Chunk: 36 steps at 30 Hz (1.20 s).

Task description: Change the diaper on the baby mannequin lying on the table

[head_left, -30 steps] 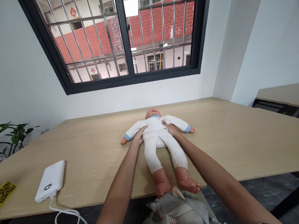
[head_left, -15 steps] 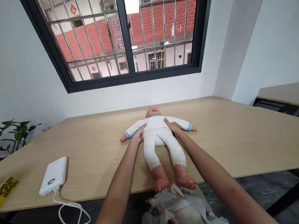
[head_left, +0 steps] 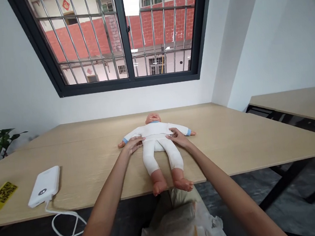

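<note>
A baby doll (head_left: 155, 128) lies face up on the wooden table (head_left: 90, 169), arms spread, head toward the window and bare feet near the front edge. It wears a white long-sleeved top with blue cuffs and collar, and white trousers. My left hand (head_left: 133, 144) rests at the doll's waist on the left, fingers stretched out and their tips touching the clothing. On the other side, my right hand (head_left: 178, 137) touches the waist near the top's hem, with thumb and fingers apart. Neither hand shows a firm hold.
A white power bank (head_left: 45, 186) with a white cable (head_left: 61, 213) hanging off the front edge lies at the left. Beside it is a yellow strip with a code (head_left: 2, 198). A plant (head_left: 0, 140) stands at far left; crumpled plastic (head_left: 184, 226) covers my lap.
Both hands have slid from the doll's torso sides down to its waist, and their grasp has loosened. My view has turned slightly right. The doll lies in much the same pose.
</note>
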Each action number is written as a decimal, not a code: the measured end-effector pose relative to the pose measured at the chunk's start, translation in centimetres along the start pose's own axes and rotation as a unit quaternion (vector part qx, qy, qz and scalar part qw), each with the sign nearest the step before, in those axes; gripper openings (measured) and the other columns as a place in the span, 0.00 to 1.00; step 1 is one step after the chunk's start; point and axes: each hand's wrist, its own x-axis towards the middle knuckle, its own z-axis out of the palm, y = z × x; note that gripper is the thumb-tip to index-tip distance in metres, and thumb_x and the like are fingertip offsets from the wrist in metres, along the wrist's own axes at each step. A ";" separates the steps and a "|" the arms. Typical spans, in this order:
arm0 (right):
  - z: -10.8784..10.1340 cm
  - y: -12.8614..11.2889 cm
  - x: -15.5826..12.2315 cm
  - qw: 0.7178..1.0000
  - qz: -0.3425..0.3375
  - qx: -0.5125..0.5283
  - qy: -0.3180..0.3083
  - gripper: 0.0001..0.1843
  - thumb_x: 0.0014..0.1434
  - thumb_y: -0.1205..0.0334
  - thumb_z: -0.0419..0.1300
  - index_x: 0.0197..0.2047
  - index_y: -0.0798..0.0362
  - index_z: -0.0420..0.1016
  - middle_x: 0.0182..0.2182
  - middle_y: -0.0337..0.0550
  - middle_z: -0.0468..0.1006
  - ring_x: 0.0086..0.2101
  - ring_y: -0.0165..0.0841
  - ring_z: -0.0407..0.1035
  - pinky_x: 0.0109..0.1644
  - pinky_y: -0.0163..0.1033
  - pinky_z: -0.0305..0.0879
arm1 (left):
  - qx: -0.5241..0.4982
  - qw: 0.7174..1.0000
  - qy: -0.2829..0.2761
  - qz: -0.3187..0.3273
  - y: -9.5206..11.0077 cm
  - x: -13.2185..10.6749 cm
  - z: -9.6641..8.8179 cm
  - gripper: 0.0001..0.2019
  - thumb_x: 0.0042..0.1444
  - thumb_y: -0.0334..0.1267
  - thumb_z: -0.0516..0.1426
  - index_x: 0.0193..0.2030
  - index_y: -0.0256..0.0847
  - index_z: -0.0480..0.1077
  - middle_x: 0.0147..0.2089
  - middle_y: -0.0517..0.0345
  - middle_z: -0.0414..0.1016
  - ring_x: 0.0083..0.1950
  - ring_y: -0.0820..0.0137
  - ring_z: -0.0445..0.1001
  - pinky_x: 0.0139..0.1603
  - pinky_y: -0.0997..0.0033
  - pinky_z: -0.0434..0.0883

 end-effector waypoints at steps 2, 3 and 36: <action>-0.3 0.3 -0.4 0.998 -0.042 -0.032 -0.026 0.34 0.51 0.48 0.67 0.57 0.53 0.68 0.48 0.46 0.74 0.42 0.34 0.69 0.48 0.40 0.67 | 0.032 0.999 -0.004 0.019 0.1 -0.6 -0.3 0.23 0.36 0.27 0.70 0.40 0.39 0.69 0.30 0.62 0.75 0.35 0.71 0.76 0.46 0.68 0.71; -0.3 0.4 -0.5 0.997 -0.052 -0.042 -0.026 0.33 0.51 0.47 0.67 0.56 0.53 0.70 0.50 0.47 0.73 0.44 0.35 0.68 0.52 0.42 0.66 | 0.050 0.998 -0.008 0.032 0.2 -0.8 -0.4 0.26 0.35 0.27 0.70 0.42 0.40 0.69 0.30 0.63 0.74 0.34 0.72 0.75 0.44 0.69 0.71; 0.7 2.0 0.0 0.995 -0.046 -0.024 0.083 0.26 0.45 0.39 0.66 0.37 0.53 0.73 0.40 0.48 0.76 0.36 0.36 0.68 0.45 0.43 0.66 | 0.202 0.972 -0.013 0.119 -0.2 -0.1 -1.8 0.22 0.31 0.45 0.71 0.28 0.38 0.67 0.29 0.62 0.71 0.32 0.72 0.71 0.36 0.70 0.69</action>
